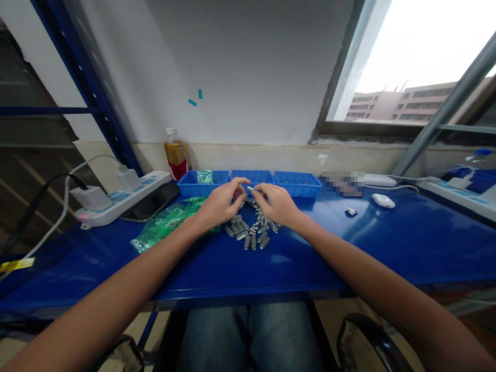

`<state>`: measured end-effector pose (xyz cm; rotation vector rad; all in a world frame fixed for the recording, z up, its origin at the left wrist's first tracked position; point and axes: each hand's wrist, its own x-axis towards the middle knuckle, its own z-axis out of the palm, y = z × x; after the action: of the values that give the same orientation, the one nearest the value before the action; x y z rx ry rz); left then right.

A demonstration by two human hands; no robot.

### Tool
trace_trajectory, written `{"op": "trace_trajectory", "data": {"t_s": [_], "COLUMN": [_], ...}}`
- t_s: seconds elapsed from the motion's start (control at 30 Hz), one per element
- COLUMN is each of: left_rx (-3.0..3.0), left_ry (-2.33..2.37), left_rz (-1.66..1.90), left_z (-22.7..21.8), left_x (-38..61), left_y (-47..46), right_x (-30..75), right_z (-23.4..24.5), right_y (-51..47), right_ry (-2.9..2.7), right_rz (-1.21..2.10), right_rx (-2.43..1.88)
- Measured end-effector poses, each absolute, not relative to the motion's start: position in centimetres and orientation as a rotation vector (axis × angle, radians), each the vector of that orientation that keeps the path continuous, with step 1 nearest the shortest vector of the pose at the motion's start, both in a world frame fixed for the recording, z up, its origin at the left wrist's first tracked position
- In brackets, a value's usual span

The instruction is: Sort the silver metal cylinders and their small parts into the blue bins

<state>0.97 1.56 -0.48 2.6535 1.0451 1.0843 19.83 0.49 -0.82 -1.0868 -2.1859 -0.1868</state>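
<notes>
Several small grey metal cylinders (253, 242) lie in a loose pile on the blue table, below and between my hands. Smaller metal pieces (254, 227) are mixed in among them. My right hand (277, 203) pinches one small metal cylinder (250, 189) between thumb and fingers, above the far side of the pile. Close by on the left, my left hand (221, 202) is curved, its thumb and forefinger apart with nothing visible between them. Green-tinted clear plastic bags (166, 222) lie beside my left wrist, partly covered by the forearm.
Three blue bins (297, 192) stand in a row behind my hands; the left one has a green packet (204, 176). A drink bottle (176, 155), a phone (151, 201) and a power strip (116, 199) are at left. A white earphone case (383, 200) lies at right.
</notes>
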Motion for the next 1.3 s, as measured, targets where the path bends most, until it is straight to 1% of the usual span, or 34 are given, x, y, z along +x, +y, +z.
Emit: {"op": "trace_trajectory", "data": {"t_s": [0.17, 0.33, 0.5, 0.73, 1.0, 1.13, 1.23, 1.3], "left_rx": [2.72, 2.709, 2.7, 2.687, 2.706, 2.716, 2.707, 2.739], "left_ry": [0.986, 1.093, 1.095, 0.973, 1.096, 1.263, 1.476, 1.547], "left_rz": [1.042, 1.013, 0.905, 1.021, 0.989, 0.87, 0.702, 0.603], "left_z": [-0.7, -0.3, -0.2, -1.0, -0.5, -0.6, -0.9, -1.1], "left_x": [0.9, 1.0, 1.1, 0.9, 0.7, 0.5, 0.2, 0.0], "left_y": [1.8, 1.4, 1.2, 1.8, 1.9, 2.3, 2.8, 2.9], "right_x": [19.5, 19.6, 19.5, 19.6, 19.3, 19.5, 20.1, 20.6], "right_z": [-0.8, -0.6, -0.8, -1.1, -1.2, -0.7, -0.2, 0.1], "right_y": [0.2, 0.0, 0.1, 0.5, 0.1, 0.9, 2.9, 4.0], "right_ry": [-2.27, -2.168, -2.21, -2.218, -2.161, -2.182, -2.119, -2.057], "right_rz": [-0.211, -0.092, -0.161, -0.161, -0.072, -0.248, -0.406, -0.452], "right_rx": [-1.11, -1.051, -0.984, -1.151, -1.065, -1.164, -1.357, -1.493]}}
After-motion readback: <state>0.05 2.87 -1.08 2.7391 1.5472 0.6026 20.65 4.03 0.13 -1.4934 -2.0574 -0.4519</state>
